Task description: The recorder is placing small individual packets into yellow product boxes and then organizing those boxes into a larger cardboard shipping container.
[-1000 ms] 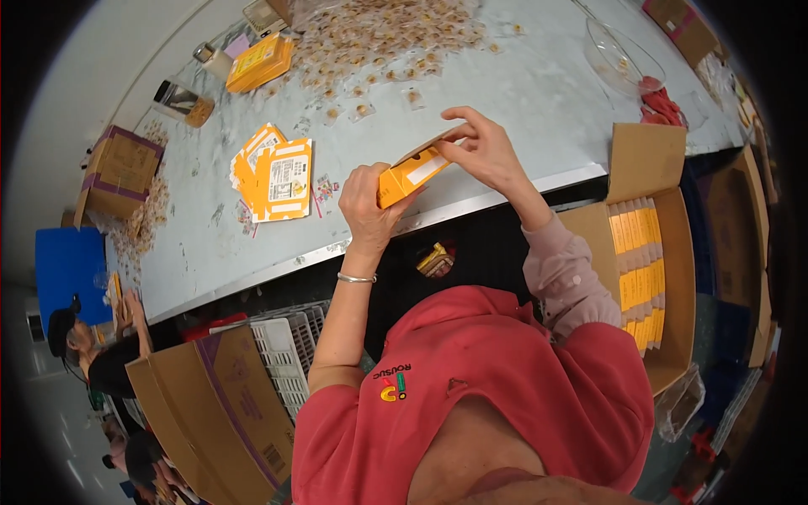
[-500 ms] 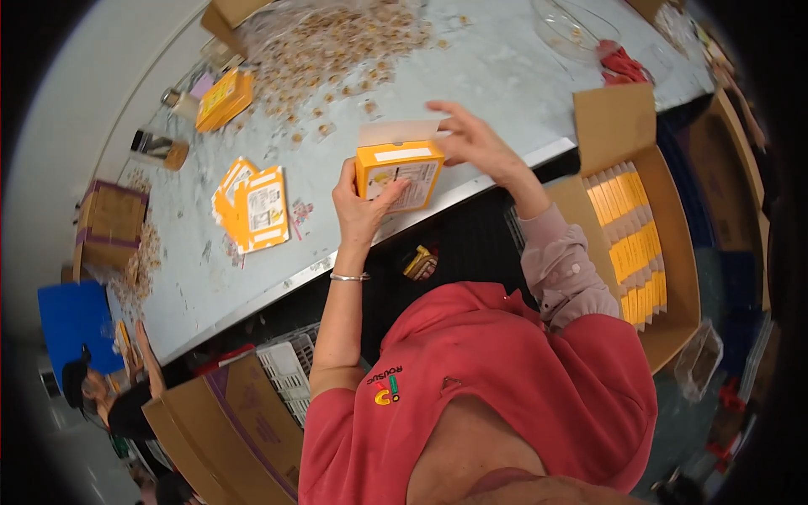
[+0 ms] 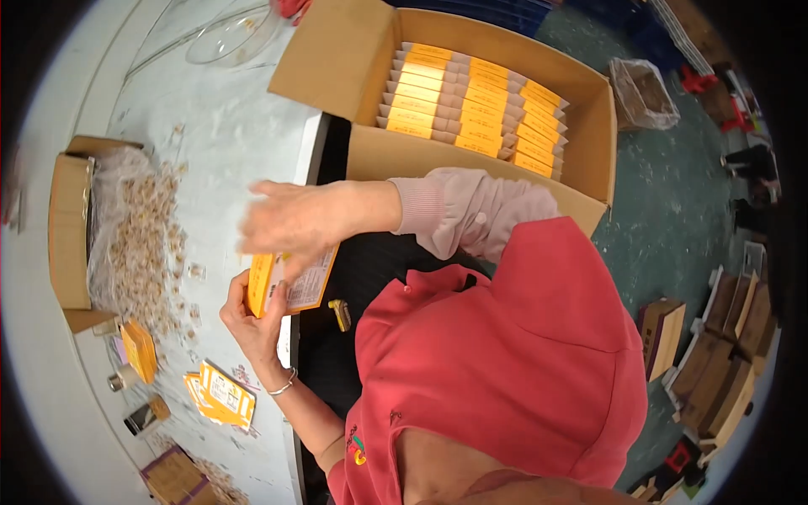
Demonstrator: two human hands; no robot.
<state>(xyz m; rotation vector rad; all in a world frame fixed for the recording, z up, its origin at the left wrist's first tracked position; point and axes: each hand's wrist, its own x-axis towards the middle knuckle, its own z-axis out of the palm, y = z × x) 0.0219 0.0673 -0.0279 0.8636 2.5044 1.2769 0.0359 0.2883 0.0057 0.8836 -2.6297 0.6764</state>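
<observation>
My left hand [image 3: 255,330] is wrapped round the lower end of a small yellow carton [image 3: 310,284], thumb on one edge and fingers behind. The carton is tilted at the table's edge, with a printed white panel showing. My right hand [image 3: 299,220] is over the carton's upper end, its thumb side overlapping the printed face. Motion blurs its fingers, and it hides the top of the carton. Flat yellow-and-white carton blanks [image 3: 225,396] lie on the table by my left wrist.
An open cardboard box [image 3: 480,172] with rows of yellow cartons [image 3: 481,114] stands beyond my right arm. Small wrapped pieces [image 3: 147,227] spill from another box [image 3: 71,227] on the table [image 3: 227,151]. A yellow stack [image 3: 139,349], a jar [image 3: 147,415] and a clear bowl [image 3: 227,40] stand there too.
The view has swung to the right, bringing the box of cartons fully into sight. My right hand has come from beside the carton to over its end; the raised white flap no longer shows.
</observation>
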